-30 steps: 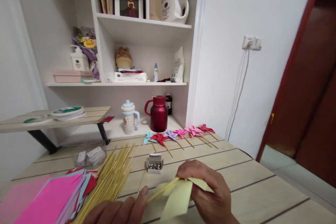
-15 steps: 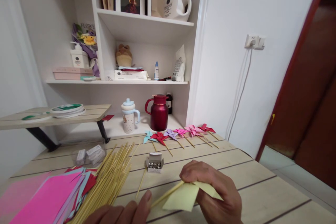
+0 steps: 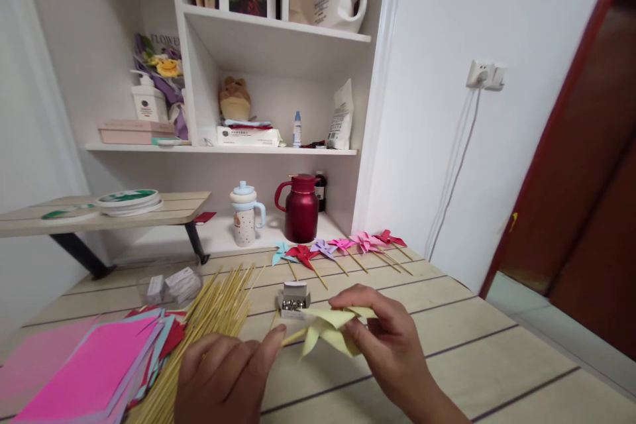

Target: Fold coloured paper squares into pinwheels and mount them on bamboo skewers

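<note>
- Both hands have risen into fuller view since half a second ago, and the pale yellow sheet, then a loose folded flap, now shows pointed pinwheel vanes.
- At far left, a stack of coloured paper point(image 3: 94, 368), bright pink on top, lies at the near edge of the wooden table point(image 3: 497, 351); judged by its thickness, many sheets remain unused.
- Just right of it, a bundle of bamboo sticks point(image 3: 213, 321) fans across the boards, with small white boxes point(image 3: 173, 285) beyond.
- At centre, the left hand point(image 3: 223, 377) pinches a single stick point(image 3: 293, 336) between thumb and fingers, closed on its near end.
- An open box of pins point(image 3: 293, 298) sits just behind the stick, near both hands.
- The right hand point(image 3: 387, 344) grips the yellow pinwheel point(image 3: 328, 334) at its hub, fingers clamped on the folded paper where it meets the stick's tip.
- By the look of it, the vanes are formed and the head is being joined to its stick; whether a pin is already through cannot be told.
- Further back, a row of finished pinwheels point(image 3: 342, 248), teal, red, purple, pink and red again, lies on sticks along the table's far edge, roughly six done.
- Behind them stand a dark red jug point(image 3: 302, 209) and a spotted cup point(image 3: 244, 215) on the shelf.
</note>
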The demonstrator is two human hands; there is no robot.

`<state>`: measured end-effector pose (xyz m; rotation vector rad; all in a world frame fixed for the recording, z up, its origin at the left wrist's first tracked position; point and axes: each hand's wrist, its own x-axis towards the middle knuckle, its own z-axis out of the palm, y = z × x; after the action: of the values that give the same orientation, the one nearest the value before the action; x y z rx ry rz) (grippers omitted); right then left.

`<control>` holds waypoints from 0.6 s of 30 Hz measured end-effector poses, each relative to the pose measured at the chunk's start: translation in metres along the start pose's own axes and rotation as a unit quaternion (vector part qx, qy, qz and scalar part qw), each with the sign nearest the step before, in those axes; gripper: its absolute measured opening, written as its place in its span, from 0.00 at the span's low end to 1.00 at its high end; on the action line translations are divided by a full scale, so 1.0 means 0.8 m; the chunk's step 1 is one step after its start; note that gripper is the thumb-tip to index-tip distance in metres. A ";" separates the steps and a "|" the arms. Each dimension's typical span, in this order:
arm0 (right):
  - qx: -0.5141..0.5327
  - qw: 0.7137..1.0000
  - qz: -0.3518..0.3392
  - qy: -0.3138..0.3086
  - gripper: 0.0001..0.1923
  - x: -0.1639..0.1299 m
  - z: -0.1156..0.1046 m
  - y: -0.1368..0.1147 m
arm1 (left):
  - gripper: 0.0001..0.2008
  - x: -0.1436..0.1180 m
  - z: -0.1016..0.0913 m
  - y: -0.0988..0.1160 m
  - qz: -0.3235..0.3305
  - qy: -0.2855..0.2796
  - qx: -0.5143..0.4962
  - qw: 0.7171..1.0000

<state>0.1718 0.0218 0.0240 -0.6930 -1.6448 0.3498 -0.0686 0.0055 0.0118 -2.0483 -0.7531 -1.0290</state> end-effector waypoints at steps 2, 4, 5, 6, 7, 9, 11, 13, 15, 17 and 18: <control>0.010 0.999 0.031 -0.012 0.09 -0.002 0.000 0.004 | 0.12 0.001 0.002 0.003 -0.029 -0.004 -0.021 0.999; 0.026 0.998 0.051 -0.017 0.09 -0.004 0.001 0.007 | 0.12 0.000 0.003 0.004 -0.042 -0.006 -0.029 0.999; 0.033 0.997 0.060 -0.018 0.09 -0.004 0.001 0.009 | 0.11 0.000 0.003 0.004 -0.043 -0.008 -0.031 0.999; 0.040 0.997 0.067 -0.021 0.10 -0.005 0.002 0.011 | 0.11 0.000 0.003 0.003 -0.045 -0.010 -0.032 0.998; 0.046 0.996 0.073 -0.024 0.11 -0.006 0.002 0.012 | 0.11 -0.001 0.003 0.002 -0.045 -0.010 -0.032 0.998; 0.054 0.995 0.080 -0.031 0.14 -0.008 0.002 0.014 | 0.11 -0.001 0.003 0.001 -0.046 -0.011 -0.031 0.998; 0.060 0.995 0.078 -0.033 0.16 -0.010 0.003 0.016 | 0.11 -0.002 0.003 0.001 -0.048 -0.012 -0.028 0.998; 0.064 0.995 0.074 -0.031 0.16 -0.011 0.004 0.017 | 0.11 -0.002 0.002 0.003 -0.046 -0.011 -0.025 0.999; 0.066 0.995 0.074 -0.024 0.15 -0.011 0.005 0.018 | 0.12 -0.003 0.000 0.004 -0.055 -0.008 -0.023 0.998; 0.069 0.995 0.072 -0.016 0.13 -0.011 0.005 0.019 | 0.13 -0.003 -0.002 0.005 -0.055 0.000 -0.015 0.998; 0.073 0.995 0.068 -0.013 0.12 -0.011 0.005 0.021 | 0.14 -0.002 -0.003 0.006 -0.048 0.005 -0.008 0.999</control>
<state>0.1729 0.0295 0.0065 -0.6936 -1.5823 0.5745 -0.0673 0.0004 0.0097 -2.0368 -0.8471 -1.1007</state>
